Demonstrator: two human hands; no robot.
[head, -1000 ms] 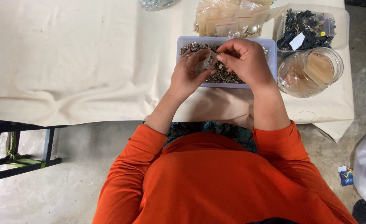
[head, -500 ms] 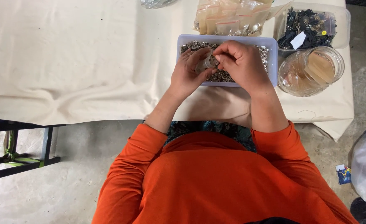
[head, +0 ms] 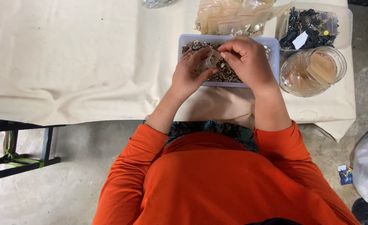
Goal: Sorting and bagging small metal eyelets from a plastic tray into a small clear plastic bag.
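Landmark: a shallow pale-blue tray (head: 275, 50) filled with small metal parts (head: 229, 74) is taken as the reference; it rests on the cloth-covered counter (head: 67, 62).
Left hand: the left hand (head: 190, 75) is seen over the tray's near-left part, its fingers curled around a small clear plastic bag (head: 207, 62), which is held up above the parts.
Right hand: the right hand (head: 246, 58) is seen over the tray's middle, its fingertips pinched narrow at the bag's mouth; what is pinched there cannot be told.
Bag: it is held between both hands, directly above the tray and clear of the counter.
Good practice (judgement): the work is best kept over the tray, so that any dropped part is caught there; the bag's mouth is best held open and upward by the left hand while the right hand feeds it.
Surroundings: a heap of clear bags (head: 234, 18) lies just beyond the tray; a glass jar (head: 313, 73) stands just right of it; a clear container of dark parts (head: 313, 25) sits beyond the jar.
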